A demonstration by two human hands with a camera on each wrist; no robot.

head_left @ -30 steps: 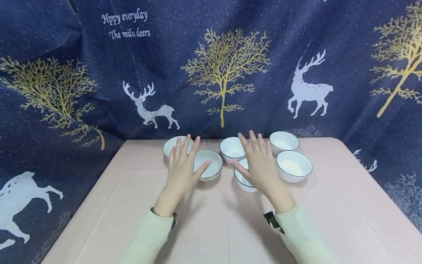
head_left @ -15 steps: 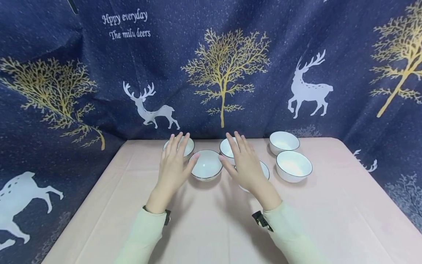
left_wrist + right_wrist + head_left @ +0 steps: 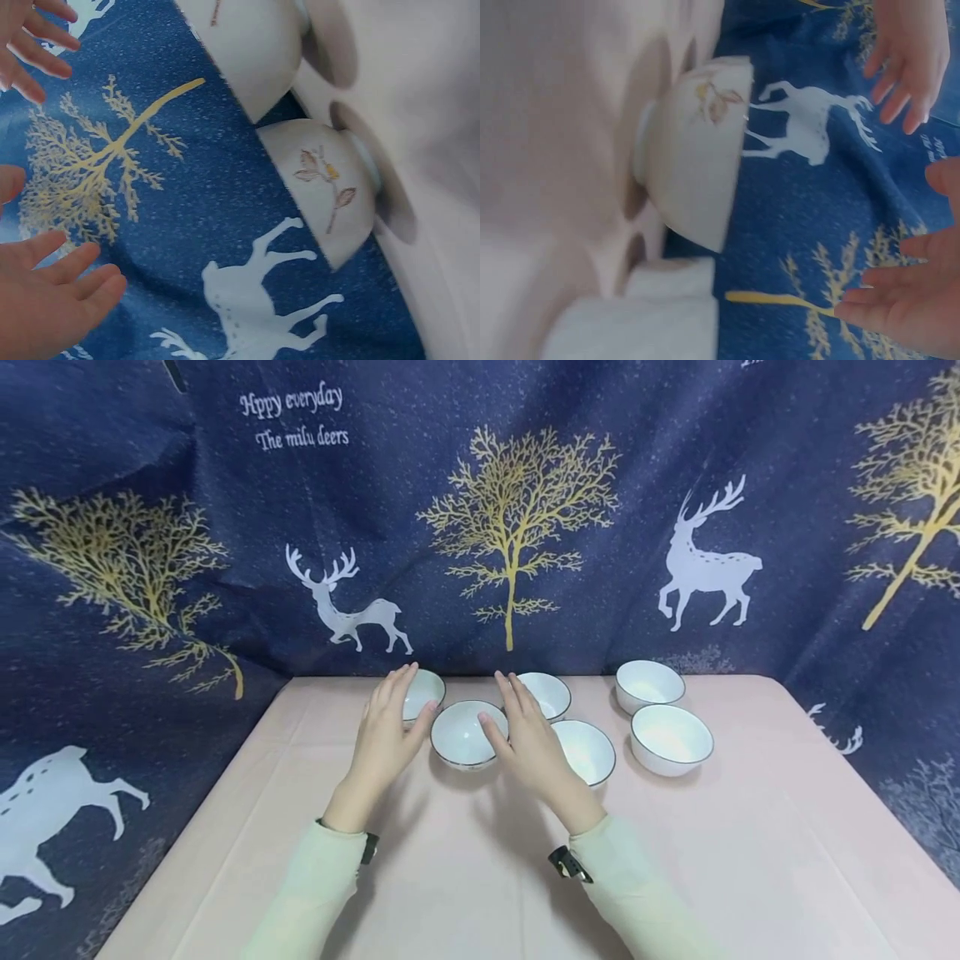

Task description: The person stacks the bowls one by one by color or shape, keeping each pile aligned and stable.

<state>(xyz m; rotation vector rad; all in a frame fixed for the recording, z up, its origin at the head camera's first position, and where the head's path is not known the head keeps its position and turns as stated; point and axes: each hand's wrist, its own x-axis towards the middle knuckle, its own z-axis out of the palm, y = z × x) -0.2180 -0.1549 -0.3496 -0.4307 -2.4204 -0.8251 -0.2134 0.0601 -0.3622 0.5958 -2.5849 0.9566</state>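
Note:
In the head view, my left hand (image 3: pixel 384 735) is held above the table with its fingers extended, overlapping the back left bowl (image 3: pixel 424 695). My right hand (image 3: pixel 531 739) is likewise spread, its thumb overlapping the near left bowl (image 3: pixel 459 737). That white, dark-rimmed bowl sits upright between the two hands. Behind the right hand are the back middle bowl (image 3: pixel 551 693) and the near middle bowl (image 3: pixel 588 752), both partly covered. Neither hand holds anything. The left wrist view shows a leaf-patterned bowl (image 3: pixel 330 191) from the side, apart from the fingers (image 3: pixel 97 289).
On the right side of the table stand a back right bowl (image 3: pixel 649 683) and a near right bowl (image 3: pixel 671 739). Pink cloth (image 3: pixel 780 843) covers the table. A dark blue curtain (image 3: pixel 585 610) with deer and trees hangs along its far edge.
Both hands have shifted left, the right one farther, from over the middle bowls to beside the near left bowl. The bowls stay in place; the head view has shifted slightly.

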